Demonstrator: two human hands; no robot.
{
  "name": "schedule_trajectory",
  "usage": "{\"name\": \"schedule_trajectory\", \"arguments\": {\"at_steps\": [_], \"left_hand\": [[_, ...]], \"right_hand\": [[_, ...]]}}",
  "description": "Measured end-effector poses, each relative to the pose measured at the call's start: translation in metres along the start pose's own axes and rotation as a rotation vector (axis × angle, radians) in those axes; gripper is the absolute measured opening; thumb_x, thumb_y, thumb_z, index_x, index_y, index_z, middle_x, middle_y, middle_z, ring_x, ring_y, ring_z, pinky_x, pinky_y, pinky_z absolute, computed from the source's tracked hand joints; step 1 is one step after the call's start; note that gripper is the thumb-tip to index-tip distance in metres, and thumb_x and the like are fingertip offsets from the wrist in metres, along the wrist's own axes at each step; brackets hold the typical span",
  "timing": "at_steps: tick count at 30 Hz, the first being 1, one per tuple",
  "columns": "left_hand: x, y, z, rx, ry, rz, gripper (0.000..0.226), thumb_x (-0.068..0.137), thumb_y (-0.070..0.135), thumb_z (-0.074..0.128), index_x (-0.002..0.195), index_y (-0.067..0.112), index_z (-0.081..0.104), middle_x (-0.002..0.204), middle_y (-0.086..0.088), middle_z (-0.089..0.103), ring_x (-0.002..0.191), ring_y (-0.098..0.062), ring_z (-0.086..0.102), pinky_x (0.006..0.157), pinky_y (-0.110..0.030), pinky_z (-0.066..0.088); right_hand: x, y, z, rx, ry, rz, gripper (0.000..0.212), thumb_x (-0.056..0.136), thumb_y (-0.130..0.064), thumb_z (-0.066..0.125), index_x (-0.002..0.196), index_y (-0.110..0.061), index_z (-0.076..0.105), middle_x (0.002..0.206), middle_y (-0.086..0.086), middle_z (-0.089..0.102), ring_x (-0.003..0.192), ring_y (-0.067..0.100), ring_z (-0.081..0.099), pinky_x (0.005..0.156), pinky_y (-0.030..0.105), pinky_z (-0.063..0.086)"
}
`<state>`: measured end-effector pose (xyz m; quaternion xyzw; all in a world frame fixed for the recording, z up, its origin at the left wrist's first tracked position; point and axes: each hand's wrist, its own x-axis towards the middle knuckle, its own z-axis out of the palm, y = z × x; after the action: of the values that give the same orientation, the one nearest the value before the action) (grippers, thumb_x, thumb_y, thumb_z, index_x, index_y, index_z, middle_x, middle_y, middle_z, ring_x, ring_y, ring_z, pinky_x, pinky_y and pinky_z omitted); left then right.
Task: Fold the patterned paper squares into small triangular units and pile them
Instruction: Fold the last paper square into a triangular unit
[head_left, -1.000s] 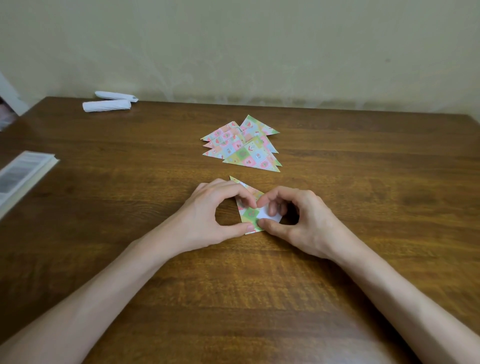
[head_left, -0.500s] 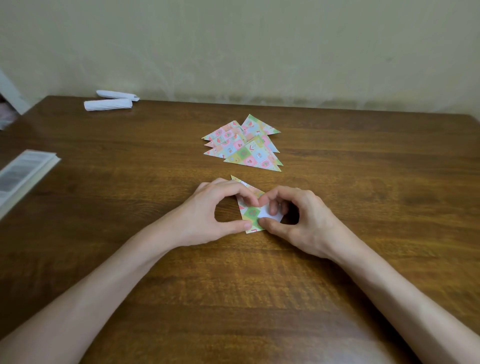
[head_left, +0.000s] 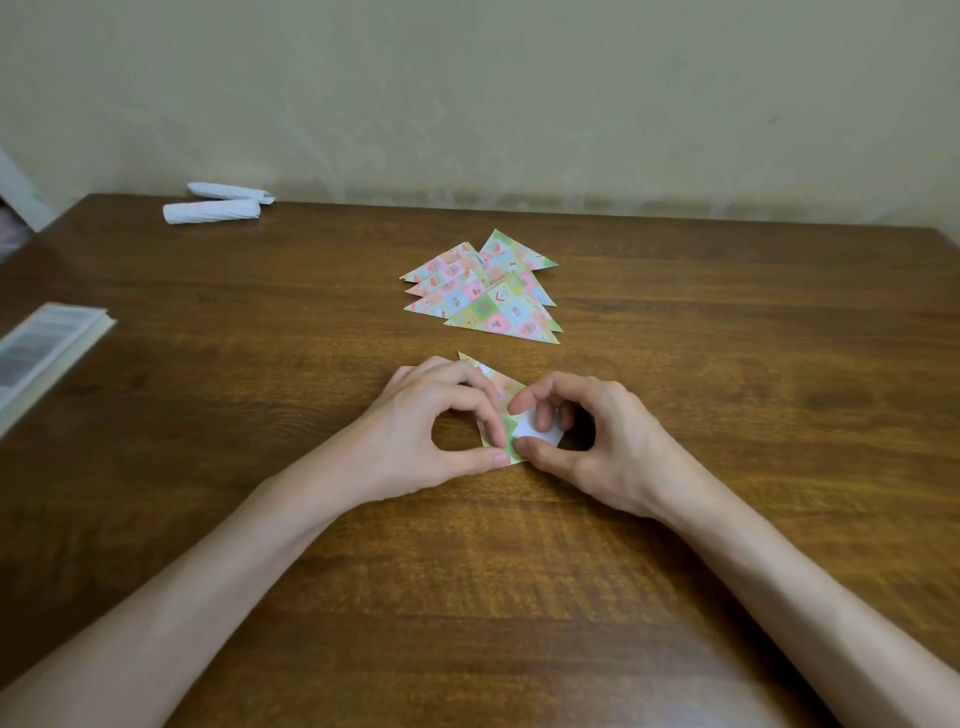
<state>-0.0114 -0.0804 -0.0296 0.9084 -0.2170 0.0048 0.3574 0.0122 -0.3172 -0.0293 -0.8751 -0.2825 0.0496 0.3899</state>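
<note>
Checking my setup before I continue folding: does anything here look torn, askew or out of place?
Nothing looks damaged. The pile of triangles is loosely fanned, not squared, beyond the paper that the left hand and right hand pinch. Two white rolls at the far left corner seem unrelated.

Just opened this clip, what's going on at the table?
A person is folding a piece of patterned paper on the wooden table. The left hand and right hand both pinch it, and its white underside shows. Beyond it lies a pile of folded triangles. Two white rolls and a book lie at the left.
</note>
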Motion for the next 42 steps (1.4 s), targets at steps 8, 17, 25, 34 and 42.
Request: {"name": "schedule_trajectory", "arguments": {"at_steps": [8,17,25,34,42], "left_hand": [[-0.001,0.0,0.001,0.026,0.012,0.003,0.014,0.08,0.055,0.08,0.087,0.044,0.076,0.113,0.022,0.058,0.124,-0.004,0.049,0.112,-0.033,0.029],[0.0,0.004,-0.002,0.04,-0.021,-0.023,0.011,0.081,0.05,0.081,0.087,0.044,0.076,0.113,0.023,0.057,0.125,-0.002,0.047,0.111,-0.034,0.03],[0.002,0.005,-0.003,0.037,-0.021,-0.035,0.011,0.08,0.046,0.085,0.086,0.042,0.076,0.112,0.022,0.058,0.124,-0.004,0.048,0.111,-0.034,0.029],[-0.001,0.004,-0.007,-0.021,-0.072,-0.052,0.013,0.081,0.043,0.085,0.091,0.041,0.077,0.117,0.023,0.057,0.13,-0.002,0.045,0.114,-0.034,0.026],[-0.002,0.005,-0.01,-0.026,-0.091,-0.056,0.01,0.085,0.04,0.082,0.093,0.042,0.077,0.119,0.022,0.056,0.133,-0.003,0.043,0.118,-0.037,0.025]], "right_hand": [[0.0,0.0,0.0,-0.007,-0.003,-0.001,0.024,0.085,-0.03,0.081,0.105,-0.036,0.067,0.086,-0.013,0.061,0.086,0.01,0.057,0.081,0.025,0.046],[-0.001,-0.002,0.001,-0.044,0.011,-0.011,0.023,0.086,-0.032,0.079,0.106,-0.036,0.068,0.087,-0.014,0.062,0.089,0.008,0.057,0.082,0.024,0.046],[-0.001,-0.006,0.003,-0.068,0.02,-0.003,0.031,0.081,-0.037,0.084,0.107,-0.037,0.068,0.087,-0.014,0.06,0.087,0.007,0.054,0.078,0.014,0.037],[-0.001,-0.008,0.005,-0.086,0.011,0.021,0.038,0.08,-0.046,0.081,0.112,-0.038,0.063,0.09,-0.015,0.058,0.089,0.006,0.053,0.085,0.027,0.041],[-0.002,-0.013,0.007,-0.126,0.016,0.039,0.041,0.079,-0.047,0.081,0.114,-0.039,0.061,0.091,-0.016,0.055,0.09,0.005,0.05,0.089,0.029,0.039]]}}
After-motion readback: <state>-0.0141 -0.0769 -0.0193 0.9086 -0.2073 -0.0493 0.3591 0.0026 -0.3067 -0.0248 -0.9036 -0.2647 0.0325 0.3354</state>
